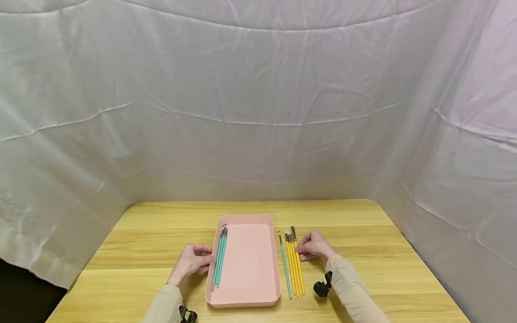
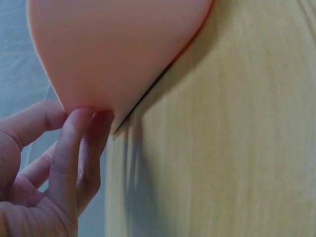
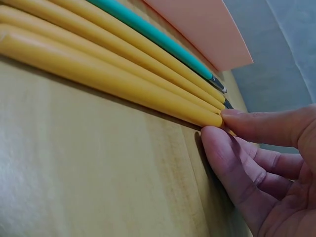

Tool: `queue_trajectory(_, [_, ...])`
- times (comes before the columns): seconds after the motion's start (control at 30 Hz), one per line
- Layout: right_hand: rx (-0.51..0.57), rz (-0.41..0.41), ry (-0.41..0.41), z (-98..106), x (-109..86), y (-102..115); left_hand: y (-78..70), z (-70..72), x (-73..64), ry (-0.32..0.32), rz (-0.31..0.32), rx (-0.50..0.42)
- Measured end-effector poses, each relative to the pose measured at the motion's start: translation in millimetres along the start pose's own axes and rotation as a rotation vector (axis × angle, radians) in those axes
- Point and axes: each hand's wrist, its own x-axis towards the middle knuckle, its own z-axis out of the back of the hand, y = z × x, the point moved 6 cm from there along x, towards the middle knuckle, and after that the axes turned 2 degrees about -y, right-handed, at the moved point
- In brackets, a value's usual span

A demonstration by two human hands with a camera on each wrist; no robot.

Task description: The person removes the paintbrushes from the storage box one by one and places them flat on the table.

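A pink tray [image 1: 247,301] lies on the wooden table, with teal paintbrushes [image 1: 219,260] along its left side inside. My left hand [image 1: 194,260] holds the tray's left edge; in the left wrist view, its fingers [image 2: 71,143] touch the outer wall and rim. Right of the tray lie a single teal paintbrush [image 1: 285,269] and several yellow paintbrushes [image 1: 293,269], side by side with bristles pointing away from me. My right hand [image 1: 315,246] pinches the rightmost yellow paintbrush [image 3: 113,84] near its upper end, between thumb and finger. That brush lies close against its neighbours.
The wooden table [image 1: 363,251] extends on both sides of the tray and brushes. Grey cloth [image 1: 258,148] hangs behind the table and along its sides. A black device [image 1: 323,286] is strapped at the right wrist, another [image 1: 187,315] at the left.
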Motion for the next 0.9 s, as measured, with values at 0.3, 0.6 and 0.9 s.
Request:
queue_trajectory(0.3, [-0.016, -0.002, -0.023, 1.5, 0.0, 1.6, -0.8, -0.4, 1.9, 0.004, -0.006, -0.002])
queue_trajectory(0.6, [-0.011, 0.008, -0.016, 0.7, -1.8, 1.2, -1.3, -0.2, 0.8, 0.003, -0.003, 0.003])
queue_trajectory(0.9, [0.013, 0.020, -0.004, 2.1, -2.9, 2.6, -0.7, -0.5, 2.2, 0.014, -0.012, -0.008])
